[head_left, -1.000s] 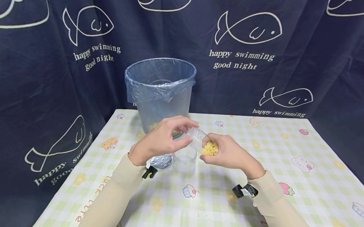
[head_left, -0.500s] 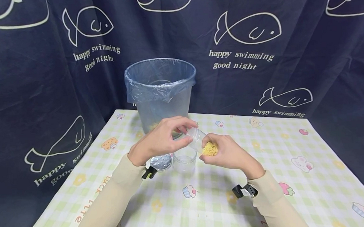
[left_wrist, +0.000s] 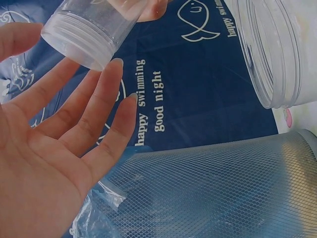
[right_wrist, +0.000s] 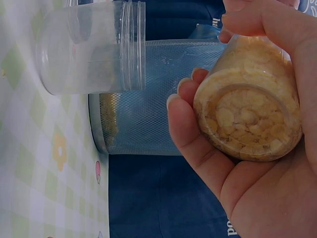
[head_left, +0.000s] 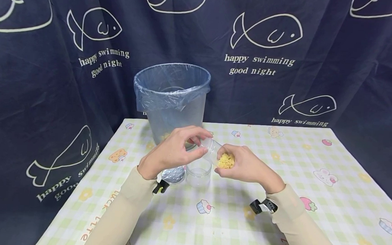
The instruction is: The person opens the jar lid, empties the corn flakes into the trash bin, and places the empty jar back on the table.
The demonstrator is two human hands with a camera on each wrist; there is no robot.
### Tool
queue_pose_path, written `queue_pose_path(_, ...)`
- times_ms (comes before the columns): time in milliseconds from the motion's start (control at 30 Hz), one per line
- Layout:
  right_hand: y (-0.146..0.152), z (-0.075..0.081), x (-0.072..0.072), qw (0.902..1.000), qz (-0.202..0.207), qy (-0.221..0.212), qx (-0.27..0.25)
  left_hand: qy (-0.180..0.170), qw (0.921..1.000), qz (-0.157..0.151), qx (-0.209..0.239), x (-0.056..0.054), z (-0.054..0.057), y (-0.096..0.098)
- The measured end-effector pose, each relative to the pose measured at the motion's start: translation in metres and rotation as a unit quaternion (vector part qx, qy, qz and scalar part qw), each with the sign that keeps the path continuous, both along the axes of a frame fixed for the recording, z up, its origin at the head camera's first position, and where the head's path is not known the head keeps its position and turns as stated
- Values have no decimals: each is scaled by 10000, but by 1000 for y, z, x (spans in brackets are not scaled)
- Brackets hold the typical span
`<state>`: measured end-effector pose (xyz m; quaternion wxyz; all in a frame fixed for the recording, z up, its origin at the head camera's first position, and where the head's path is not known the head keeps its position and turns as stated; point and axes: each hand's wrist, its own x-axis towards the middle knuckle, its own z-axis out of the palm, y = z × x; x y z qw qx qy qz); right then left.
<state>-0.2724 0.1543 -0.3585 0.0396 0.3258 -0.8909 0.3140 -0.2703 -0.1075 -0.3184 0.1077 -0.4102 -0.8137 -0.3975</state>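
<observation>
Between both hands is a clear plastic jar [head_left: 213,150] with yellow flakes [head_left: 226,161] gathered at its base. My right hand [head_left: 244,163] grips it round the base end, as the right wrist view also shows. The jar tilts, its whitish ridged end [left_wrist: 79,42] pointing up and left. My left hand [head_left: 177,145] holds that end between thumb and fingertips; whether the ridged part is a separate lid is unclear. Below the held jar, a second clear jar [head_left: 198,177] stands open on the table, its threaded neck visible in the right wrist view.
A silver, bumpy round piece [head_left: 173,174] lies left of the standing jar. Behind the hands is a mesh bin [head_left: 174,117] lined with a blue bag [head_left: 170,98]. A checked cloth [head_left: 277,225] covers the table, and a dark blue curtain [head_left: 251,92] hangs behind.
</observation>
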Motion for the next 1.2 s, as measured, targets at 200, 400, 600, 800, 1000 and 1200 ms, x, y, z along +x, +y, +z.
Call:
queue_pose_path(200,0,-1,-1,10000,11,62,-10,-4,10000,30,-32,-1,-1,0)
queue_pose_path(400,0,-1,0,10000,5,-2,-24,-54,9999,125,-61,-1,0,0)
queue_pose_path(600,-1,1,2,10000,-63,-75,18,-84,9996,226,-138,0,0,0)
queue_pose_path(800,-1,1,1,10000,-71,-17,36,-124,9993,309,-173,0,0,0)
queue_pose_path(1000,-1,0,0,10000,-55,-18,32,-171,9988,413,-199,1,0,0)
queue_pose_path(1200,0,0,0,10000,-54,-51,40,-163,9986,471,-201,0,-1,0)
